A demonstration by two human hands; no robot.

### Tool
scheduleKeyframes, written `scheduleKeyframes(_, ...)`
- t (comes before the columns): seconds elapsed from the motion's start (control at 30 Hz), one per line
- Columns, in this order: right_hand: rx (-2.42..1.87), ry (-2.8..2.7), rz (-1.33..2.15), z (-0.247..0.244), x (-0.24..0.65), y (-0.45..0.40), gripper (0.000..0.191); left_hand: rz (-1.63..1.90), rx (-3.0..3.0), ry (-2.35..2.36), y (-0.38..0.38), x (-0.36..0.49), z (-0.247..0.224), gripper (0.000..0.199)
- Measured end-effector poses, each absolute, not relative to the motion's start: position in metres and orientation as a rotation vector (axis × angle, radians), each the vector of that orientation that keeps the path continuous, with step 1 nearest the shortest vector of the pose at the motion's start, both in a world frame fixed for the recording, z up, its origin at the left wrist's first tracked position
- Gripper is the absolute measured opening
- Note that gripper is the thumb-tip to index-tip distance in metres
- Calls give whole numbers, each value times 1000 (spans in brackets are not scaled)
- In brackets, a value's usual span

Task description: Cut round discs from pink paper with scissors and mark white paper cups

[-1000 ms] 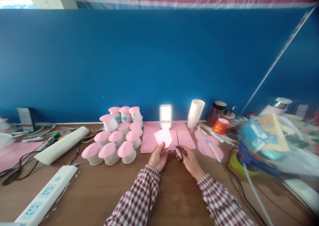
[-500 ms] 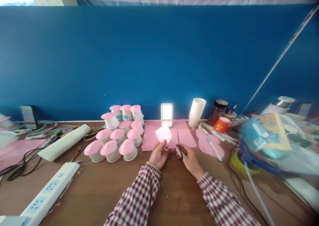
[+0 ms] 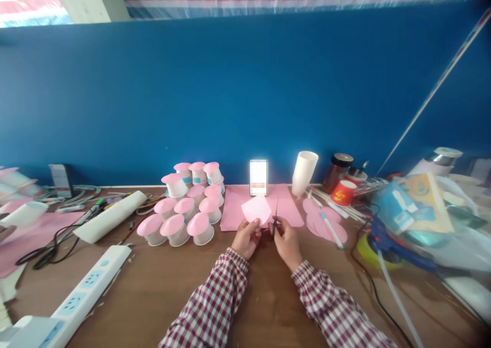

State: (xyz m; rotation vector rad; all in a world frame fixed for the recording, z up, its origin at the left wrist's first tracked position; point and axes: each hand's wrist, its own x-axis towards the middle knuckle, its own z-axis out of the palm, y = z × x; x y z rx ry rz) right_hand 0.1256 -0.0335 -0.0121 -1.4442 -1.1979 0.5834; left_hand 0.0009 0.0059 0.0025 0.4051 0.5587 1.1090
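Between thumb and fingers, my left hand (image 3: 246,238) pinches a pale pink piece of paper (image 3: 256,210) with straight-cut edges. My right hand (image 3: 286,239) is closed on the handles of dark scissors (image 3: 275,225), whose blades point away from me, close to the paper's right side. Both hands are just in front of a stack of pink paper sheets (image 3: 233,210). To the left stand several white paper cups topped with pink paper discs (image 3: 199,224). Cut pink paper ovals (image 3: 320,220) lie to the right, with a marker (image 3: 331,229) on top.
A white power strip (image 3: 82,291) and a stack of white cups lying down (image 3: 111,216) are at left. White cups stand stacked (image 3: 305,173) near the blue partition (image 3: 245,92). On the right are a red cup (image 3: 343,192), a blue glue gun (image 3: 399,248) and plastic bags (image 3: 433,215).
The scissors have come closer to the paper's right side. The paper has turned slightly in my left hand. The view has shifted a little, and another person's hand shows at far left.
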Motion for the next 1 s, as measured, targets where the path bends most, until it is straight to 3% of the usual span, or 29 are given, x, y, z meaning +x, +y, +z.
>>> scheduleKeyframes(0.43,-1399,-1152,611,-7,126,-34,46,1114,507,745,18,4,5,26)
scheduleKeyframes(0.73,-1398,-1283,577,0,138,-32,38,1150,527,723,24,-1,3,31)
scheduleKeyframes(1.0,-1305,-1320,774,-1,131,-32,39,1086,527,727,28,2,0,27)
